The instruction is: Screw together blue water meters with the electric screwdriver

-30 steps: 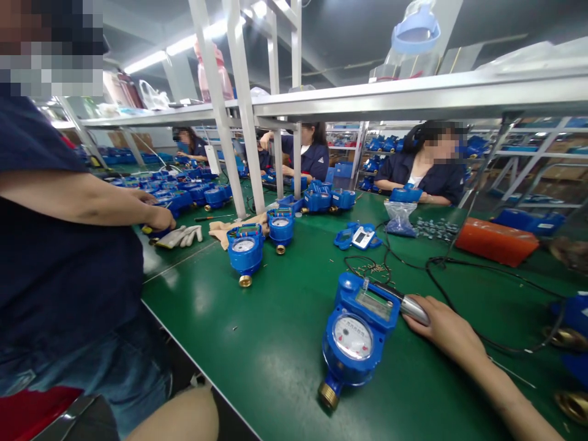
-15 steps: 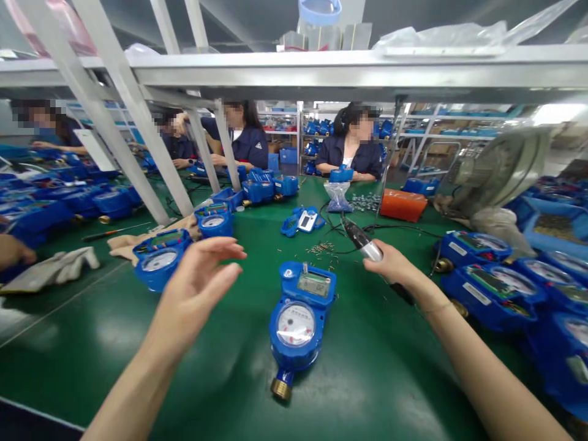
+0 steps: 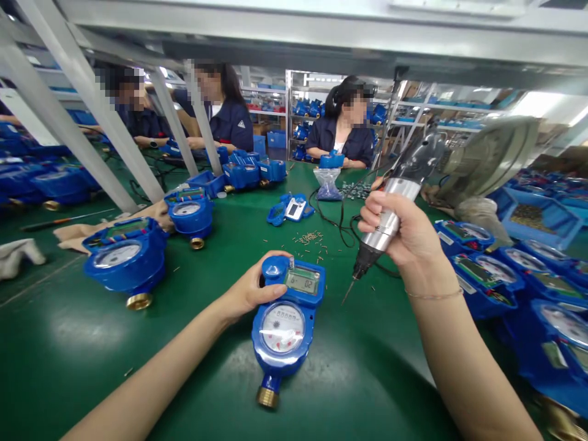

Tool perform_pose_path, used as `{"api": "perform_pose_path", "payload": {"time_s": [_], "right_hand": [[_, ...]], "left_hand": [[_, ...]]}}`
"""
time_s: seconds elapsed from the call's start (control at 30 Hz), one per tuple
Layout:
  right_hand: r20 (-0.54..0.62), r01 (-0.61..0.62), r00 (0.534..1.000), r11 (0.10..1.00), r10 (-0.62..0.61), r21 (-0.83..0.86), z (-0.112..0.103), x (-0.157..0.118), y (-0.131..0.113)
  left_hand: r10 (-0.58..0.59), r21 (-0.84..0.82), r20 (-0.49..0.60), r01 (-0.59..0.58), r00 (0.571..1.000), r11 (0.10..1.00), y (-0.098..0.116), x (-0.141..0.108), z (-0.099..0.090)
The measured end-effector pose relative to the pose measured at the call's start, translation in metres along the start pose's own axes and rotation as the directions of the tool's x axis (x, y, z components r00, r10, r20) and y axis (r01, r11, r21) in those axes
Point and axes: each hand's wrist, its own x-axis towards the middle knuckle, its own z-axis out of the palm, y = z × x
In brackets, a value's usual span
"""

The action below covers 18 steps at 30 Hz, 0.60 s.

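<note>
Currently on the bench: left hand (image 3: 252, 289), fingers curled over the top end of a blue water meter (image 3: 282, 327), which lies flat on the green worktop (image 3: 68, 355) (brass connector (image 3: 267, 397) toward the person). Right hand (image 3: 404, 229), clamped around a silver electric screwdriver (image 3: 388, 214), holds it raised, tip down, near the meter. Small brass bits (image 3: 310, 237) lie scattered beyond.
</note>
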Motion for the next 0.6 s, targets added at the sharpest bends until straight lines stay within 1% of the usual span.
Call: {"api": "perform_pose_path", "payload": {"time_s": [0.07, 0.1, 0.2, 0.27, 0.33, 0.43, 0.6], "right_hand": [[0.035, 0.074, 0.997, 0.997, -0.072, -0.037, 0.018, -0.007, -0.008], [0.049, 0.106, 0.994, 0.992, -0.103, -0.067, 0.027, -0.011, -0.011], [0.081, 0.152, 0.986, 0.981, -0.143, -0.117, 0.049, -0.025, -0.012], [0.099, 0.148, 0.985, 0.986, -0.139, -0.082, 0.059, -0.032, -0.008], [0.120, 0.142, 0.983, 0.989, -0.138, -0.028, 0.064, -0.036, -0.005], [0.142, 0.143, 0.980, 0.990, -0.141, -0.002, 0.066, -0.037, -0.005], [0.144, 0.168, 0.976, 0.986, -0.163, -0.021, 0.065, -0.037, -0.008]], "left_hand": [[0.045, 0.026, -0.063, -0.043, 0.997, 0.999, -0.007, -0.002, 0.004], [0.077, 0.053, -0.111, -0.071, 0.991, 0.996, -0.010, -0.003, 0.006], [0.181, 0.199, -0.275, -0.129, 0.944, 0.972, -0.020, -0.007, 0.013], [0.225, 0.288, -0.333, -0.129, 0.916, 0.949, -0.024, -0.009, 0.017], [0.245, 0.337, -0.348, -0.124, 0.905, 0.933, -0.024, -0.012, 0.020], [0.262, 0.375, -0.333, -0.128, 0.906, 0.918, -0.022, -0.013, 0.021], [0.248, 0.348, -0.329, -0.127, 0.911, 0.929, -0.020, -0.013, 0.021]]}}
